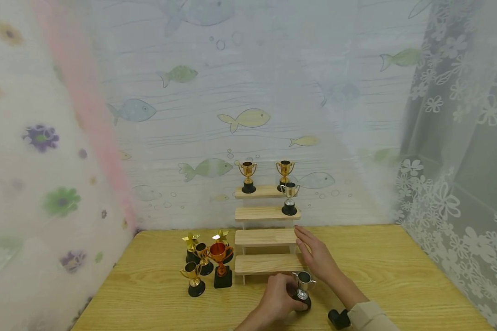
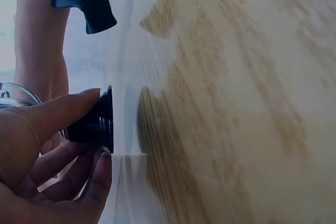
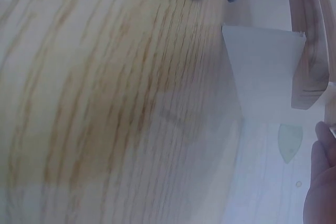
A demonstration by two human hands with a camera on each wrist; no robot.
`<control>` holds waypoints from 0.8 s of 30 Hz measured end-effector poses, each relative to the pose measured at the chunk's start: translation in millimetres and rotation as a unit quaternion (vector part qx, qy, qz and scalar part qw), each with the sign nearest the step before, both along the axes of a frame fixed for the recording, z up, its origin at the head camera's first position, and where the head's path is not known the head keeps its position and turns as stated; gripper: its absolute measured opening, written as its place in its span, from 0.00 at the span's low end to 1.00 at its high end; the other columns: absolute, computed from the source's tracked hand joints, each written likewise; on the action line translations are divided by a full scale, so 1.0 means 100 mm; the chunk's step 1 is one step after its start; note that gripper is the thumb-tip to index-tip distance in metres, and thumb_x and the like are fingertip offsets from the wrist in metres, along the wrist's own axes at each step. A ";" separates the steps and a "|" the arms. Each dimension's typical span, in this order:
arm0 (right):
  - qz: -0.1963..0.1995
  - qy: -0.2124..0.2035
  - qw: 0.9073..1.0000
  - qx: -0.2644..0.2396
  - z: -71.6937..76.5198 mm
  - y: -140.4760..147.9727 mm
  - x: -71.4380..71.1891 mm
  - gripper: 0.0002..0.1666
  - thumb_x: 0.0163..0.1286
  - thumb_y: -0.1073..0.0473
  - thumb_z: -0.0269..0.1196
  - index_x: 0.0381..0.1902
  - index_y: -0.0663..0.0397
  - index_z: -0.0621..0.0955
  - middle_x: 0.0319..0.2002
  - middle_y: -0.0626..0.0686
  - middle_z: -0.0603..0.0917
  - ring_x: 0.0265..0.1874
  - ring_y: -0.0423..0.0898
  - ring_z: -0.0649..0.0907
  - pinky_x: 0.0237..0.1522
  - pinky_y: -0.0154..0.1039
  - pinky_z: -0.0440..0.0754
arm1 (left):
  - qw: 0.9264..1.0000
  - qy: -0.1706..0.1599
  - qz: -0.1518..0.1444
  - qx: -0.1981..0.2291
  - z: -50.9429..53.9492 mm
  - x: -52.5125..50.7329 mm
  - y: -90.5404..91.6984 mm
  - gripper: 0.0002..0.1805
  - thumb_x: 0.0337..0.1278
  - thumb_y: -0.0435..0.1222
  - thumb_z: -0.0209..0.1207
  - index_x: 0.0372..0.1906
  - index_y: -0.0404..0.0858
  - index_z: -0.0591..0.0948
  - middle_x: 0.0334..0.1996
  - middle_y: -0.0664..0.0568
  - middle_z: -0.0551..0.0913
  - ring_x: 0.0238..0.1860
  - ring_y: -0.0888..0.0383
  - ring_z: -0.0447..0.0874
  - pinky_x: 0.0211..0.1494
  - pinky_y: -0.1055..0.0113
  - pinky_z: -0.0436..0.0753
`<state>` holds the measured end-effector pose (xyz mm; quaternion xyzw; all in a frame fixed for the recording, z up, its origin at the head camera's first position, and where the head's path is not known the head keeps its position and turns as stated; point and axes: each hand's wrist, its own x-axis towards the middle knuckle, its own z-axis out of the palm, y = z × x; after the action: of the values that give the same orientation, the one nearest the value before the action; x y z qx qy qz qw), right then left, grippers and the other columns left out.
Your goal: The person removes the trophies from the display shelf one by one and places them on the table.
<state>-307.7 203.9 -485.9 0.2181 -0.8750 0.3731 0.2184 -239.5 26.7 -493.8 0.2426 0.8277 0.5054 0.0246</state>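
Observation:
My left hand (image 1: 275, 296) pinches the black base of a silver trophy cup (image 1: 303, 284) between thumb and fingers, in front of the stand's lower right corner. In the left wrist view, the black base (image 2: 94, 121) is held sideways-on with a small gap from the wooden surface. My right hand (image 1: 320, 258) reaches along the right side of a stepped wooden stand (image 1: 265, 237), fingers straight, fingertips at the second step from the bottom. Only its fingers (image 3: 323, 161) show in the right wrist view, beside the stand's end; contact is hard to tell there.
Two gold trophies (image 1: 247, 176) stand on the top step, and another silver trophy (image 1: 289, 200) on the step below. Left of the stand cluster several gold cups (image 1: 193, 278), star trophies (image 1: 190, 241) and an orange-red cup (image 1: 220, 257). A black device (image 1: 338, 318) is by the right forearm.

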 end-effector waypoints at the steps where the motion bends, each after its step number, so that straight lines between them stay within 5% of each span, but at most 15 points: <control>1: 0.000 0.001 1.000 0.000 0.00 0.00 0.00 0.25 0.83 0.58 0.52 0.69 0.69 0.74 0.71 0.62 0.73 0.70 0.63 0.72 0.67 0.62 0.69 | 1.000 -0.001 0.000 -0.001 0.00 0.00 0.00 0.14 0.33 0.26 0.82 0.27 0.37 0.87 0.24 0.60 0.84 0.25 0.72 0.75 0.29 0.75 0.76; 24: -0.004 0.005 1.000 -0.005 -0.03 0.00 -0.02 0.25 0.82 0.58 0.53 0.68 0.70 0.74 0.71 0.63 0.74 0.70 0.63 0.73 0.67 0.61 0.70 | 1.000 0.001 -0.004 -0.014 -0.03 0.06 0.03 0.16 0.28 0.23 0.81 0.27 0.37 0.87 0.21 0.58 0.84 0.24 0.71 0.76 0.29 0.75 0.76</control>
<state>-310.1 204.3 -488.5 0.2158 -0.8729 0.3754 0.2251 -233.1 29.8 -496.5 0.2458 0.8336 0.4937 0.0288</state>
